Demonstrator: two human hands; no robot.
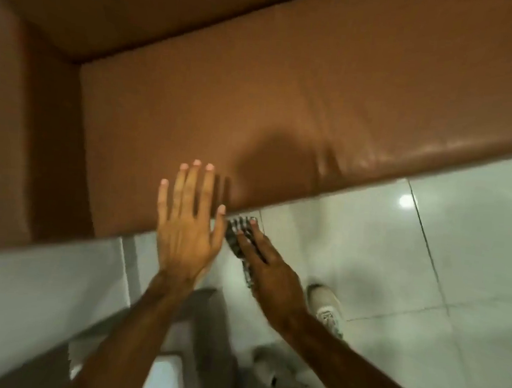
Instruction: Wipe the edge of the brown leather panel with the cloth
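The brown leather panel [285, 128] is a seat cushion that fills the upper half of the head view; its front edge runs from lower left to upper right. My left hand [186, 228] lies flat on that edge, fingers spread, holding nothing. Just to its right, my right hand [269, 269] presses a checked black-and-white cloth [240, 229] against the front face of the edge, below the cushion's top. Much of the cloth is hidden under my fingers.
A brown armrest [11, 147] rises at the left and the backrest [159, 9] runs across the top. Glossy white floor tiles [458, 273] lie below the edge. My light shoes [326, 308] stand on them near the sofa.
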